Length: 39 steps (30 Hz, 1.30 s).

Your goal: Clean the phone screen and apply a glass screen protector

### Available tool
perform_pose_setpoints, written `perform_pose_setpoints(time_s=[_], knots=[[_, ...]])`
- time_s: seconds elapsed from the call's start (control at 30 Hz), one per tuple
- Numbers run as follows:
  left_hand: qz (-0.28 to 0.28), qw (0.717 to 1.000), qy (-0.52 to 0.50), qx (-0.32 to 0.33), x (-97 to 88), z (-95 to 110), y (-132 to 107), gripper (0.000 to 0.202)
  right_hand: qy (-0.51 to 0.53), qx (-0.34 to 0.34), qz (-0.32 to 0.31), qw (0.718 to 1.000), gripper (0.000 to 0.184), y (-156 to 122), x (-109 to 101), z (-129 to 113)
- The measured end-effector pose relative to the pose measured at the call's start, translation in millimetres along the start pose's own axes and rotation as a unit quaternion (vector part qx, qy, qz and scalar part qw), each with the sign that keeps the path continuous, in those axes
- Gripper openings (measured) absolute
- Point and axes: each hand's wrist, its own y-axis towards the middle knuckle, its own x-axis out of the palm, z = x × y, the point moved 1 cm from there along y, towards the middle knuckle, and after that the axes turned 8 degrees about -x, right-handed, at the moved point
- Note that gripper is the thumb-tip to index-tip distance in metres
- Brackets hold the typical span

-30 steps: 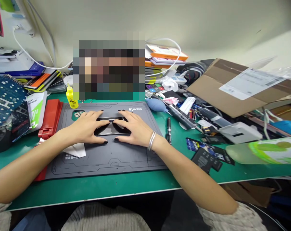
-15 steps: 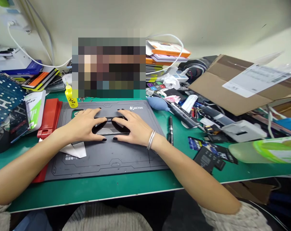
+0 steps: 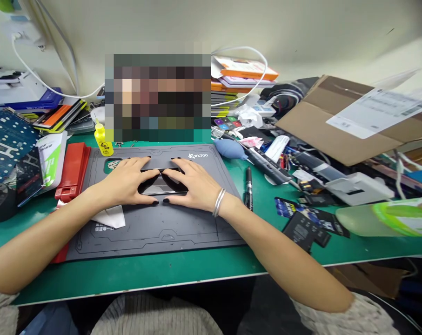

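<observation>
A smartphone (image 3: 164,187) with a dark, shiny screen lies sideways on the grey work mat (image 3: 155,239). My left hand (image 3: 125,181) grips its left end, the thumb along the near edge and a fingertip on the screen side. From the right, my right hand (image 3: 193,185), with silver bracelets at the wrist, clasps the other end in the same way. The fingertips of both hands almost meet over the middle of the phone. Both ends of the phone are hidden under my hands. Beneath my left wrist lies a white piece of paper (image 3: 111,217).
A red tool (image 3: 73,165) and a yellow bottle (image 3: 103,141) stand left of the mat. To the right lie a black pen (image 3: 249,188), a blue air blower (image 3: 229,149), black batteries (image 3: 299,230) and a bottle (image 3: 381,216). A cardboard box (image 3: 339,116) sits behind them. A blurred patch covers the back.
My left hand has shifted slightly to the right along the phone, bringing the fingertips of both hands closer together. My right hand stays nearly where it was.
</observation>
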Motion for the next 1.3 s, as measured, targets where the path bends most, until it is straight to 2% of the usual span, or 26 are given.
perform_pose_setpoints(time_s=[0.43, 0.6, 0.77, 1.13, 1.3], knots=[[0.005, 1.000, 0.003, -0.011, -5.9, -6, -2, 0.072, -0.004, 0.025, 0.006, 1.000, 0.067, -1, -5, 1], [-0.009, 1.000, 0.006, -0.016, -11.1, -18, -7, 0.068, 0.015, -0.023, 0.011, 1.000, 0.058, -6, -9, 2], [-0.011, 1.000, -0.005, -0.015, -11.6, -21, -9, 0.068, 0.034, -0.083, 0.011, 0.996, 0.050, -10, -11, -3], [-0.019, 0.999, -0.024, -0.017, -11.7, -21, -9, 0.070, 0.042, -0.114, -0.010, 0.992, 0.055, -10, -10, -11], [-0.013, 0.999, -0.027, -0.013, -11.1, -21, -9, 0.064, 0.044, -0.116, -0.023, 0.992, 0.057, -8, -9, -15]])
